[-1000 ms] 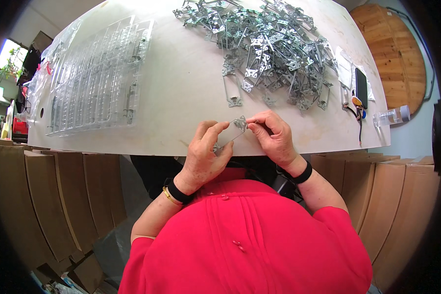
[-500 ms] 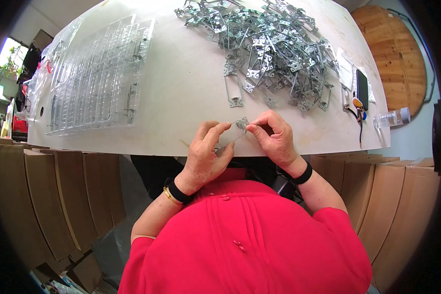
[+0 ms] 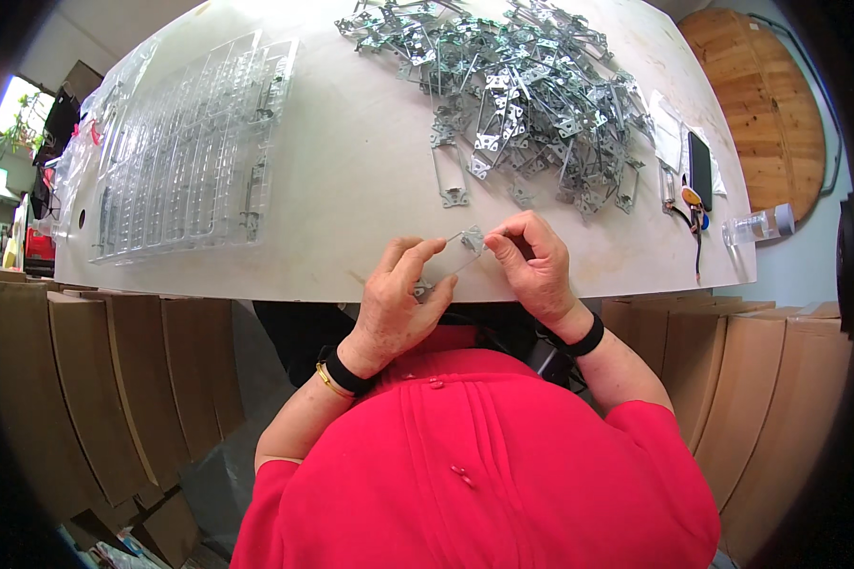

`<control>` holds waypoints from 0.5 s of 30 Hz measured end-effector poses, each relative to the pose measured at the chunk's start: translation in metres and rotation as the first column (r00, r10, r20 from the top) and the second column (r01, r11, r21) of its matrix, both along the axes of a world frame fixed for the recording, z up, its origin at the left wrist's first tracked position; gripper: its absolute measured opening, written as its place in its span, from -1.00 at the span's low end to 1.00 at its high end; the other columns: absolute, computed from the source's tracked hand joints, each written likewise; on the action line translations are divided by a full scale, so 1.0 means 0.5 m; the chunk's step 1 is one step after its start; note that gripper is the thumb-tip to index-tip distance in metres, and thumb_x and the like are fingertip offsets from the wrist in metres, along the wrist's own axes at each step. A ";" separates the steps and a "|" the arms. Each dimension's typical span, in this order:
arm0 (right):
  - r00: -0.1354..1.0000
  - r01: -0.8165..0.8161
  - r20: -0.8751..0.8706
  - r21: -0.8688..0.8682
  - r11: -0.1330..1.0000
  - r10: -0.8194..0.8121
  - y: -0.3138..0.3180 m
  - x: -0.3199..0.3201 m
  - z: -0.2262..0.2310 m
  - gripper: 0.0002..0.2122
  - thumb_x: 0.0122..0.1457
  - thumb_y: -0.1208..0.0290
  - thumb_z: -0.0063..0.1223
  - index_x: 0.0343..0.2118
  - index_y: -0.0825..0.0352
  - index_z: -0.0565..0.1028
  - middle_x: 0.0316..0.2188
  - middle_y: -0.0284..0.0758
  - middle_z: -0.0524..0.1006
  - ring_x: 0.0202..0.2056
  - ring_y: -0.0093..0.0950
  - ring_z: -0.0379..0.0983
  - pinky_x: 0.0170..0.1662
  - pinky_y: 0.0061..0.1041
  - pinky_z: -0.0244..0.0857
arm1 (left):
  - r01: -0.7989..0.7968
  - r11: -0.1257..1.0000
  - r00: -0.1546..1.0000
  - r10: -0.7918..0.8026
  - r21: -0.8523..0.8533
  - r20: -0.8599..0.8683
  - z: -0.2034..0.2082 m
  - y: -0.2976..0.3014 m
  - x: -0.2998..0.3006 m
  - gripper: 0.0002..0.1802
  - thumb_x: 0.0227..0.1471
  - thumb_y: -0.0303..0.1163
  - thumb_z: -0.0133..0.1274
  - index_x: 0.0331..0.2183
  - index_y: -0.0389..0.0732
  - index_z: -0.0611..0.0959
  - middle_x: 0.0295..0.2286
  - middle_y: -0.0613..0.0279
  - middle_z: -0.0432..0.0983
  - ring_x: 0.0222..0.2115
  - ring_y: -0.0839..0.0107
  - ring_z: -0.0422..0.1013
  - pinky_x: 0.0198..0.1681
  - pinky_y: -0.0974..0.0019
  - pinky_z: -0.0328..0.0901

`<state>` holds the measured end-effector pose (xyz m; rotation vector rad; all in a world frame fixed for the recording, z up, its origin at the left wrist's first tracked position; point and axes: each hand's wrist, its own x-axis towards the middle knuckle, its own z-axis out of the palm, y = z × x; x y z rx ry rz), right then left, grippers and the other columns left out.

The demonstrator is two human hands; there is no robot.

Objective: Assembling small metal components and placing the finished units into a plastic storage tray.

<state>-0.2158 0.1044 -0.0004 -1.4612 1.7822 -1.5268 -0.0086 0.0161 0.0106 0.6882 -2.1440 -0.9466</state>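
Note:
Between the finger and thumb of my left hand is a small metal bracket, made of thin wire rods with a punched plate at each end. Its near end is partly hidden by the left fingers. My right hand pinches at the bracket's far plate, thumb against forefinger; the fingertips cover what lies between them. Both hands are just over the table's front edge. Beyond them a large heap of similar metal brackets is piled up, and one bracket sticks out of it toward me.
At the left of the white table lie clear plastic trays with metal parts in them. On the right are a phone, keys, white paper and a clear bottle. Cardboard boxes stand on both sides below.
My right fingertips have shifted slightly to the right along the bracket's far plate. The left hand keeps its hold almost unmoved.

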 end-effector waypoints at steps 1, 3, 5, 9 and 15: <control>1.000 0.003 0.006 -0.021 1.000 -0.003 0.000 -0.001 -0.002 -0.86 0.27 0.45 0.34 -0.27 0.34 0.55 -0.39 -0.35 0.54 -0.41 -0.57 0.44 -0.33 -0.57 0.34 | 0.007 1.000 1.000 -0.007 0.005 0.004 0.001 0.000 0.000 -0.45 -0.05 -0.53 0.36 0.04 -0.28 0.64 -0.16 0.05 0.55 -0.35 0.29 0.48 -0.28 0.28 0.43; 1.000 -0.002 0.000 -0.024 1.000 0.002 0.001 -0.001 -0.001 -0.87 0.28 0.46 0.33 -0.26 0.34 0.55 -0.38 -0.35 0.54 -0.41 -0.57 0.44 -0.33 -0.57 0.34 | 0.009 1.000 1.000 -0.009 0.007 0.000 0.002 0.001 -0.001 -0.45 -0.05 -0.53 0.36 0.04 -0.27 0.64 -0.17 0.05 0.56 -0.35 0.29 0.48 -0.28 0.28 0.42; 1.000 -0.010 -0.005 -0.029 1.000 0.010 0.001 -0.002 0.001 -0.88 0.28 0.47 0.32 -0.26 0.34 0.55 -0.38 -0.35 0.54 -0.41 -0.57 0.43 -0.33 -0.57 0.34 | 0.008 1.000 1.000 -0.008 0.007 -0.003 0.003 0.001 -0.001 -0.46 -0.05 -0.53 0.36 0.03 -0.27 0.65 -0.17 0.05 0.56 -0.36 0.29 0.48 -0.29 0.28 0.42; 0.998 -0.061 0.012 -0.086 0.994 0.062 0.003 0.003 0.002 -0.94 0.35 0.52 0.20 -0.17 0.34 0.56 -0.35 -0.37 0.52 -0.40 -0.59 0.45 -0.29 -0.60 0.36 | 0.008 1.000 1.000 -0.008 -0.028 0.004 0.001 0.000 -0.001 -0.47 -0.04 -0.52 0.37 0.03 -0.27 0.65 -0.17 0.05 0.56 -0.37 0.31 0.47 -0.30 0.28 0.42; 0.982 -0.030 0.185 -0.038 0.999 0.036 0.006 0.001 -0.001 -0.92 0.41 0.52 0.11 -0.10 0.35 0.55 -0.33 -0.40 0.52 -0.39 -0.63 0.49 -0.28 -0.63 0.38 | -0.009 0.990 0.999 0.002 0.140 0.051 0.031 0.002 0.005 -0.68 0.12 -0.46 0.29 -0.07 -0.30 0.68 -0.29 0.09 0.57 -0.46 0.40 0.44 -0.40 0.33 0.35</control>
